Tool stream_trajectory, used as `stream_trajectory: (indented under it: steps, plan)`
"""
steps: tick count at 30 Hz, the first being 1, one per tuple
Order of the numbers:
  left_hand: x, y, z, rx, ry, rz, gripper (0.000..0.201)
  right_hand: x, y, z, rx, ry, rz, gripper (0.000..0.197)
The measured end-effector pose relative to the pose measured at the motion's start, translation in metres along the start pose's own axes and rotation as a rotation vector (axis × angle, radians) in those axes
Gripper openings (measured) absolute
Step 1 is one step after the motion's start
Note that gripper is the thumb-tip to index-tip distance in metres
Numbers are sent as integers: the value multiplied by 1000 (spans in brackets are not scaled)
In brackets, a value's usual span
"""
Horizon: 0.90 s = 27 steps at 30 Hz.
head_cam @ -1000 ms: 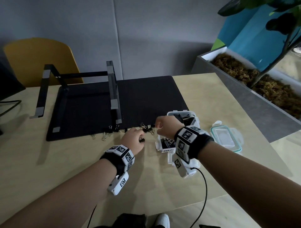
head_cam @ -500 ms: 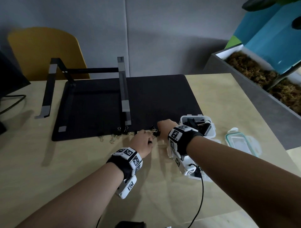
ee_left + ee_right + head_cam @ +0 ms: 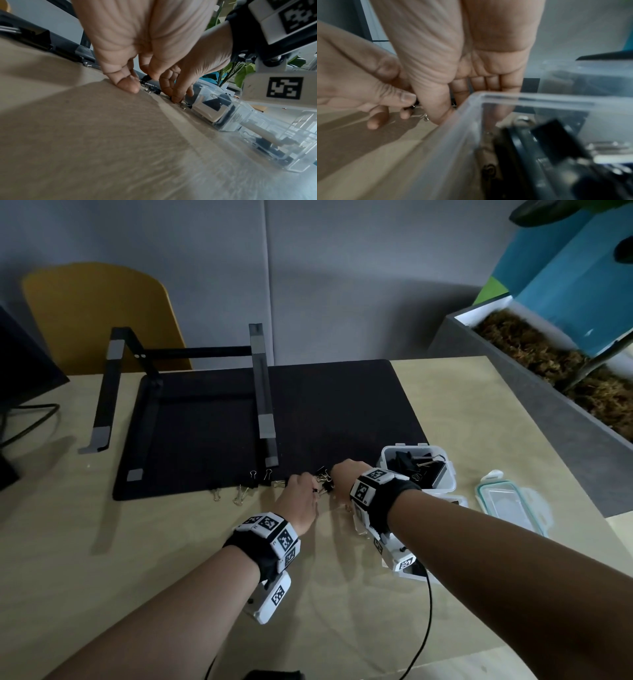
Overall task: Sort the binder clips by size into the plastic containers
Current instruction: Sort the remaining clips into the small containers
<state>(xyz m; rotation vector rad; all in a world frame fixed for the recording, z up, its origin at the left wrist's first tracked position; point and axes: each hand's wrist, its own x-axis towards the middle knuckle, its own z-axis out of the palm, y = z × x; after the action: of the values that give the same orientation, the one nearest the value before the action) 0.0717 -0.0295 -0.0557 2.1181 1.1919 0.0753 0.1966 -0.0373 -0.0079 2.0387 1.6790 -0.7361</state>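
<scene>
A small pile of black binder clips (image 3: 323, 479) lies at the front edge of the black mat (image 3: 342, 412). My left hand (image 3: 301, 494) is on its left side, thumb and finger pinching a small black clip (image 3: 411, 106). From the right, my right hand (image 3: 344, 474) points down into the pile, its thumb (image 3: 436, 108) and fingers closing on a small clip (image 3: 171, 99) on the table. To the right stands a clear container (image 3: 404, 447) with large black clips. My right wrist hides most of a second clear container (image 3: 471, 121) that holds black clips.
Several loose gold-handled clips (image 3: 239, 494) lie along the mat's front edge. A laptop stand (image 3: 260, 392) sits on the mat. A clear lid (image 3: 510, 508) lies right of the containers, and a grey planter (image 3: 513, 392) borders the table. A cable (image 3: 426, 611) hangs from my right wrist.
My right hand has moved left from above the containers down to the clip pile. The left hand has stayed at the pile, now closer to the right hand.
</scene>
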Motion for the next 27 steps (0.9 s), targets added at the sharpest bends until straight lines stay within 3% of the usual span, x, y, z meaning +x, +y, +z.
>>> stream_trajectory:
  steps: [6, 9, 16, 20, 24, 27]
  plan:
    - [-3, 2, -1, -55, 19, -73, 17, -8, -2, -2, 48, -13, 38, 18]
    - [-8, 2, -2, -59, 16, -92, 17, -14, 4, -9, 143, 62, 47, 21]
    - [-27, 24, -9, -89, 48, 69, 17, -59, 31, -20, 177, 168, -50, 13]
    - [-37, 44, -10, -140, -9, 149, 11, -92, 50, -10, 173, 70, -20, 9]
    - [-48, 63, -1, -171, -86, 208, 6, -119, 67, 2, 66, -18, -5, 25]
    - [-57, 80, 11, -163, -135, 255, 8, -129, 82, 17, 52, -19, 12, 18]
